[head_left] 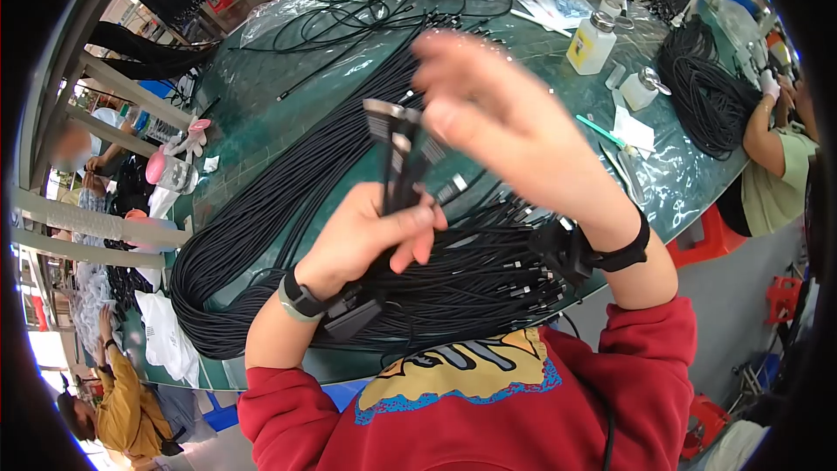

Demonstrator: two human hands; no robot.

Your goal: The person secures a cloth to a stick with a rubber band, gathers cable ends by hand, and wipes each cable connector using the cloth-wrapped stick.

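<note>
"What do we see closest to us?"

"Past the red sleeves [292,414], we find the left hand [353,235] curled round a few cable ends [380,122], thumb pressed over them. The right hand [510,122] hangs beside their tips, fingers parted and blurred; we cannot tell whether its thumb touches them."

"Why hold them like that?"

"We'd guess the fist grips them low so the connectors stand up together, tips exposed and within the right hand's reach."

"And how do they look?"

"Black and slim, with pale marks along the housings and a metallic glint at the tip. The right hand's motion keeps us from reading more."

"What lies just beyond?"

"A thick cable bundle [270,201] bends in a long loop across the green table [240,126], matte black, its strands running side by side. We suppose it is looped so the long strands fit and don't tangle. Nearer the body, many loose connectors [519,279] gather towards one side."

"And farthest off?"

"We spot a bottle with a yellow label [591,48], another dark coil [697,78], and a co-worker in light green [785,174] at the table's edge."
</note>
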